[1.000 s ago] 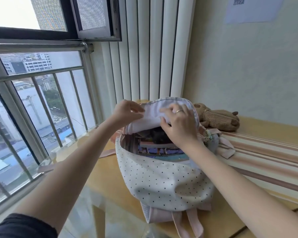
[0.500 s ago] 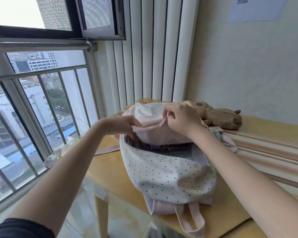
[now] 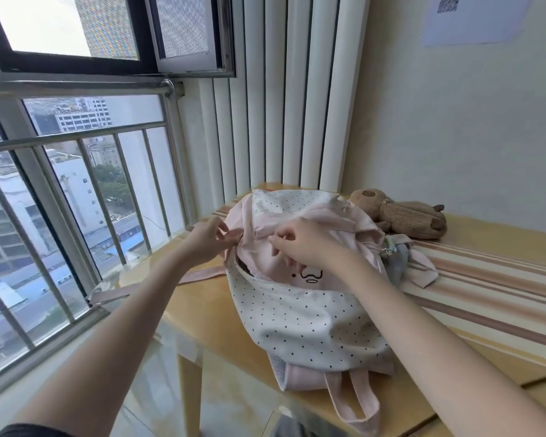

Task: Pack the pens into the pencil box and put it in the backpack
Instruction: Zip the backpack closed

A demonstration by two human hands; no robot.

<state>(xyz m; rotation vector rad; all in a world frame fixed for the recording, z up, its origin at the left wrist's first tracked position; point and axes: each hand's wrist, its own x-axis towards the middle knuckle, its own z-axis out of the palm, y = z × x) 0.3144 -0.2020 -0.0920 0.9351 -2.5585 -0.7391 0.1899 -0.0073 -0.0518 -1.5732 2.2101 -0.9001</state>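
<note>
bench [image 3: 227, 313] | backpack [image 3: 309, 313] is laid on it, mouth nearly covered | pencil box is judged inside, unseen | closing step in hand | left hand [image 3: 207, 241] pinches mouth edge; right hand [image 3: 300, 244] pinches pink flap [image 3: 265, 257] | next: zipper pull is to be found

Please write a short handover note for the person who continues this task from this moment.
Left hand: pinches the pink edge at the backpack opening's left side.
Right hand: grip on the pink flap, pulled over the opening.
Pencil box and pens: not visible; cannot confirm they are inside.
Backpack lies on the table, beside a plush toy.
Left: check the box is inside if unsure, then finish closing; a small gap is open.
</note>
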